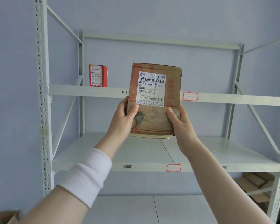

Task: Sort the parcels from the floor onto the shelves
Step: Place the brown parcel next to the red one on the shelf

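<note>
I am holding a brown cardboard parcel [153,110] upright in front of the metal shelving rack [42,94], gripping its lower part with both hands. My left hand [124,117] is curling round the lower left edge, with the thumb lying across the front face. My right hand [179,125] is clasping the lower right edge the same way, thumb on the front. The parcel is up in the air, level with the gap between the upper shelf beam [87,91] and the lower shelf [87,152].

Its white shipping label [151,88] is facing me, showing barcodes, the number 505-101-16-626 and black marker strokes across the top. A dark scuffed patch [140,117] is showing just beside my left thumb.

A red parcel [98,75] is standing upright on the upper shelf at the left, well apart from mine. A red-bordered tag [190,96] is sticking to the upper beam and a barcode sticker [128,166] to the lower shelf's front edge. A white sleeve [87,173] is covering my left forearm. Under the lower shelf at the right, what may be flattened cardboard [255,181] is lying, too blurred to be sure.
</note>
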Demonstrator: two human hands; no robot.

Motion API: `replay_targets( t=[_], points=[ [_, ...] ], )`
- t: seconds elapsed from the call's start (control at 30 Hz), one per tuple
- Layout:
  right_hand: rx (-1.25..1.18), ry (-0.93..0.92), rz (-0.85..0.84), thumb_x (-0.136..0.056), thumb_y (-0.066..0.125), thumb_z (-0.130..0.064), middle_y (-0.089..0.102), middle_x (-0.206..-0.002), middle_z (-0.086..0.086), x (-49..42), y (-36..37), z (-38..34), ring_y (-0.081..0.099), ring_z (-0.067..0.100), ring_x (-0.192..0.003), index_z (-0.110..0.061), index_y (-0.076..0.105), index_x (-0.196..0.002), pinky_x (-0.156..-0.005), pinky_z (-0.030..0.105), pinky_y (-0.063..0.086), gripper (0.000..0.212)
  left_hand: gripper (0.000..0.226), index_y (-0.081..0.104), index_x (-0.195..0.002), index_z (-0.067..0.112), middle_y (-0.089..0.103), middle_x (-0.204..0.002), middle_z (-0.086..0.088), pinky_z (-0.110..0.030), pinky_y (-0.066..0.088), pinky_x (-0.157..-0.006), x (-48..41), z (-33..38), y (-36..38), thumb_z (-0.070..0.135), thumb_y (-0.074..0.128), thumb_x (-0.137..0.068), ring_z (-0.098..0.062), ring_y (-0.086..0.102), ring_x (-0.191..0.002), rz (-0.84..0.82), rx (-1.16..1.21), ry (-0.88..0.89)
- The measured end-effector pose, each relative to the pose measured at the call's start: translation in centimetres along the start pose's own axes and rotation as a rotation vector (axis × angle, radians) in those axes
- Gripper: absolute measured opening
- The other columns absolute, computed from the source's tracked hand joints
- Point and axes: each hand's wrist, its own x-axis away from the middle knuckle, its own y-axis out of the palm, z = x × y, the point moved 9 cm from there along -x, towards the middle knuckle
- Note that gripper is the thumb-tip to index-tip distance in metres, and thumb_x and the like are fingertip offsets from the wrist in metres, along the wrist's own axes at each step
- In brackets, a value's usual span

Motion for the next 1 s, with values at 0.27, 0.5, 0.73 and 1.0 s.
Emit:
replay_targets(
  t=[0.27, 0.5, 0.73, 1.0],
  points=[
    [0.019, -0.177, -0.008, -0.096, 0.049, -0.027, 0.058, -0.125, -0.006, -11.5, 3.1, -1.2, 0.057, 0.01, -0.112, -0.027, 0.039, -0.137, -0.095, 0.03, 0.049, 0.042, 0.041, 0.043, -0.135, 0.02, 0.056, -0.116, 0.013, -0.009, 0.042, -0.081, -11.5, -0.6, -0.4, 0.034, 0.044, -0.097, 0.007, 0.053, -0.094, -0.001, 0.013, 0.127],
    [0.076, -0.303, 0.014, -0.097, 0.048, -0.027, 0.055, -0.126, -0.007, -21.2, 5.2, -1.3, 0.056, 0.006, -0.11, -0.026, 0.037, -0.139, -0.08, 0.01, 0.048, 0.044, 0.045, 0.036, -0.14, 0.018, 0.052, -0.123, 0.011, 0.001, 0.039, -0.071, -20.9, -2.0, -0.4, 0.034, 0.04, -0.098, -0.001, 0.049, -0.107, 0.008, -0.024, 0.216],
    [0.175, -0.389, -0.019, -0.096, 0.048, -0.027, 0.05, -0.132, -0.007, -29.1, 5.8, 1.5, 0.05, 0.009, -0.12, -0.024, 0.029, -0.143, -0.101, 0.027, 0.043, 0.051, 0.048, 0.024, -0.145, 0.023, 0.047, -0.136, 0.01, -0.02, 0.031, -0.096, -28.0, -6.1, 1.3, 0.035, 0.034, -0.1, -0.003, 0.043, -0.119, -0.025, -0.069, 0.202],
    [0.407, -0.359, -0.106, -0.093, 0.054, -0.026, 0.059, -0.109, -0.018, -34.9, 5.7, 6.3, 0.056, 0.011, -0.108, -0.026, 0.044, -0.128, -0.096, 0.032, 0.047, 0.036, 0.049, 0.018, -0.147, 0.023, 0.046, -0.14, 0.0, -0.023, 0.035, -0.096, -32.4, -11.1, 2.6, 0.028, 0.035, -0.101, -0.017, 0.044, -0.129, 0.006, -0.235, 0.125]
  ],
)
